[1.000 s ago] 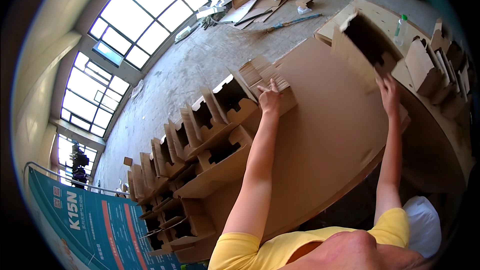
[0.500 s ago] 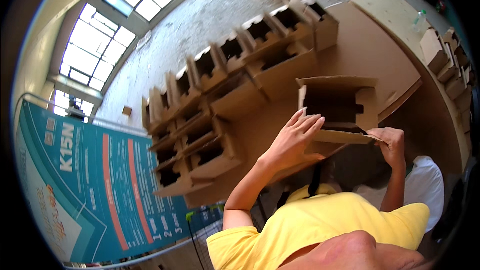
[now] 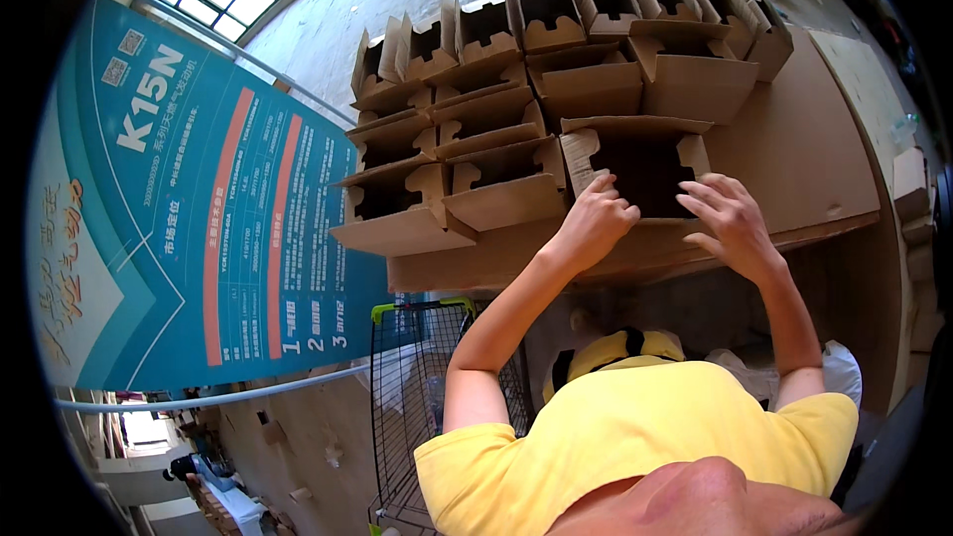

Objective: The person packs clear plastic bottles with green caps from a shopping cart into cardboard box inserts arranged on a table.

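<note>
An open-topped brown cardboard box (image 3: 643, 126) stands near the front of the cardboard-covered table, its flaps raised around a dark inside. My left hand (image 3: 598, 221) is closed at its left front corner, with bent fingers on the cardboard edge. At the right side, my right hand (image 3: 733, 223) is open, fingers apart and reaching over the box's rim and side flap. The front flap is partly covered by my hands. Close by on the left is another open box (image 3: 511, 196) of the same kind, one of several packed in rows.
More open boxes (image 3: 586, 89) line the far side of the table (image 3: 794, 164). A large teal banner (image 3: 238, 208) on a metal frame stands left. Below it is a black wire cart (image 3: 402, 387) with green corners. Folded cardboard pieces (image 3: 911, 184) are stacked at far right.
The box has moved from beside the rows onto the table next to them. My right hand has let go of its lower right edge and spread open. The view has turned left.
</note>
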Motion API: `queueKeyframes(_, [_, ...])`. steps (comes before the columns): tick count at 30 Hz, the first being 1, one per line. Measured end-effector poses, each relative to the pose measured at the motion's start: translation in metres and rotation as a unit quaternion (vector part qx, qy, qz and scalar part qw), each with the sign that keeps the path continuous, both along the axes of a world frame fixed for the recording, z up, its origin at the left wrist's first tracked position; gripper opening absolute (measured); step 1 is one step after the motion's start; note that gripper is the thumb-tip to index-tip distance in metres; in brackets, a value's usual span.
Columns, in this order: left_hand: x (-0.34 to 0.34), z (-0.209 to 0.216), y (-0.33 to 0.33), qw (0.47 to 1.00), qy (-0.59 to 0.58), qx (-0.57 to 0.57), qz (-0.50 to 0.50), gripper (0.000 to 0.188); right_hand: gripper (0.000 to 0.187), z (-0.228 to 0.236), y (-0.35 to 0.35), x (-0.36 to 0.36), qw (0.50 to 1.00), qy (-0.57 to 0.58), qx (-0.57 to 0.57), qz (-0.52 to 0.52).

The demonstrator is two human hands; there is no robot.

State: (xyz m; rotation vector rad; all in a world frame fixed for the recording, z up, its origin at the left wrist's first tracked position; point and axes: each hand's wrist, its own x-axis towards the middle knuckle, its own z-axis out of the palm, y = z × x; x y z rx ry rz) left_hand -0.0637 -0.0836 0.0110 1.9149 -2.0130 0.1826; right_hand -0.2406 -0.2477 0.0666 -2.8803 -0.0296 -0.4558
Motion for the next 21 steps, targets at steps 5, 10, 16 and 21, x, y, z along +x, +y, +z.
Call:
queueKeyframes(5, [0.002,-0.008,-0.014,0.995,0.098,-0.01,-0.015,0.004,0.05,-0.025,-0.037,0.037,0.96,0.215,-0.136,0.12])
queueKeyframes(10, [-0.005,-0.013,-0.014,0.99,0.071,0.039,0.117,0.012,0.028,-0.025,-0.071,0.042,0.928,0.256,-0.247,0.112])
queueKeyframes(16, [-0.045,-0.027,0.017,0.939,0.091,-0.204,0.26,0.03,0.022,-0.049,-0.085,0.042,0.951,0.21,-0.173,0.147])
queueKeyframes(21, [-0.077,-0.064,0.131,0.813,0.159,-0.317,0.462,0.018,0.009,-0.061,-0.082,0.033,0.972,0.187,-0.025,0.137])
